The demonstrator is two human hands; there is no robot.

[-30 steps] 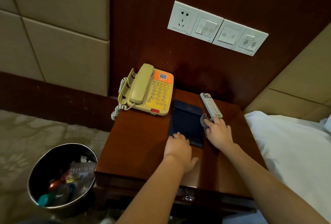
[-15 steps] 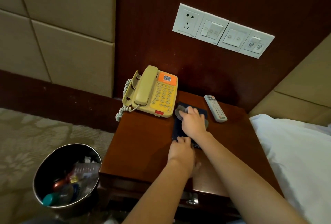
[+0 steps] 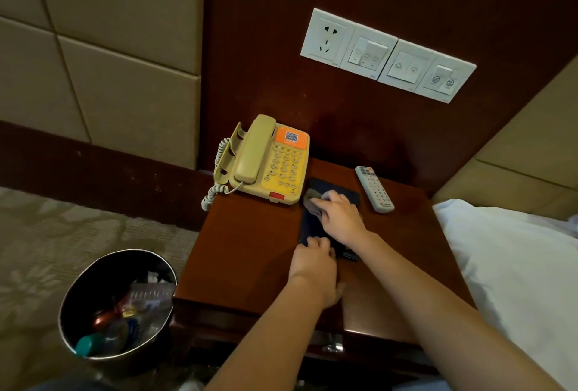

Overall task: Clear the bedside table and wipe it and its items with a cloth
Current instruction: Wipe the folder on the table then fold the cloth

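1. Head view, writing: we are seeing a cream telephone (image 3: 269, 162) sitting at the back left of the bedside table (image 3: 250, 249). It is wearing an orange label (image 3: 291, 137) with a black QR code. The keypad figures are too small for us to read.
2. A white remote (image 3: 374, 189) is lying flat near the back right, carrying a small red logo at its near end that we cannot read.
3. On the wood wall above, a row of white socket and switch plates (image 3: 387, 55) is showing only symbols.
4. Head view, hands: a dark pad (image 3: 336, 188) is lying flat between telephone and remote.
5. The right hand (image 3: 339, 218) is bending its fingers over a wadded grey cloth (image 3: 312, 199), pressing it onto the pad's far left part.
6. The left hand (image 3: 316, 265) is lying nearer us, fingertips resting on the pad's near edge, gripping nothing. The two hands are sitting close but apart.
7. A round metal bin (image 3: 78, 306) holding bottles is standing on the carpet left of the table, and white bedding (image 3: 516, 265) is lying to the right.
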